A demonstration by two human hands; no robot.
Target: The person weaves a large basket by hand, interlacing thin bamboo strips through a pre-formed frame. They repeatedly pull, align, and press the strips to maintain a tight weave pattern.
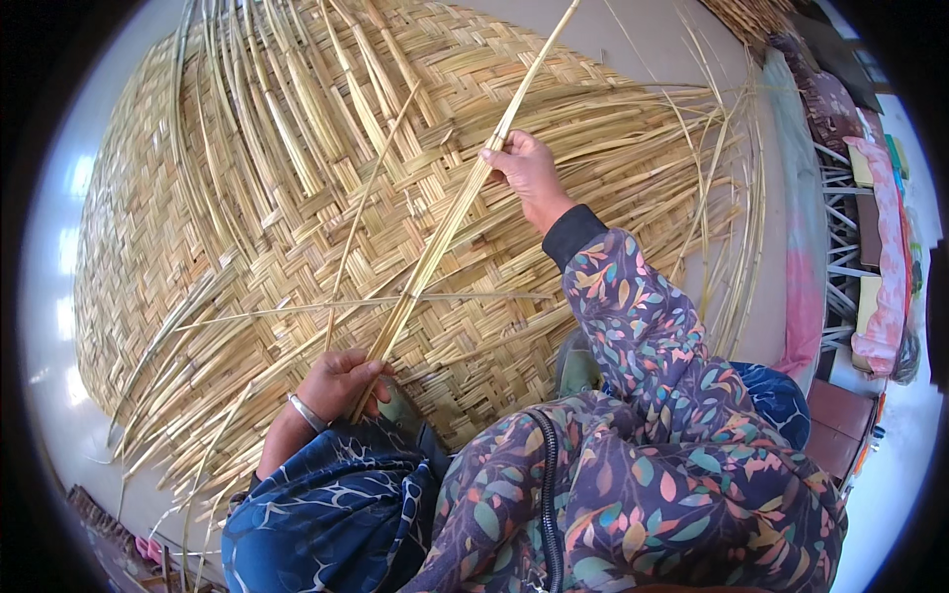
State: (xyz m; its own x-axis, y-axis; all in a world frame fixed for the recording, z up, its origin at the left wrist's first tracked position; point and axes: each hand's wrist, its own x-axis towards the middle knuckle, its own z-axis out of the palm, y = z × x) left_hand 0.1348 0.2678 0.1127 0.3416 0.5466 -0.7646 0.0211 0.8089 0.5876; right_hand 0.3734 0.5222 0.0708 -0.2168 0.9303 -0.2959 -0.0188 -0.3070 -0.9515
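Note:
A long flattened reed strip (450, 219) runs slantwise across the middle, from my knee up toward the top right. My right hand (529, 173) pinches it partway up between thumb and fingers. Lower down, near my knee, my left hand (346, 383) is closed around the strip's near end; a bangle circles that wrist. Beneath both hands spreads a large woven reed mat (297, 247) in a diagonal pattern. Loose unwoven reed ends (267, 109) fan out from the mat at the top, the right and the lower left.
Two single reeds, one a thin stalk (371, 193), lie loose across the mat. My shoes (578, 364) rest on the mat's near side. On the right, a metal rack (840, 227) holds cloths, with a red-brown box (840, 425) near it. More reeds (753, 15) lie at the top right.

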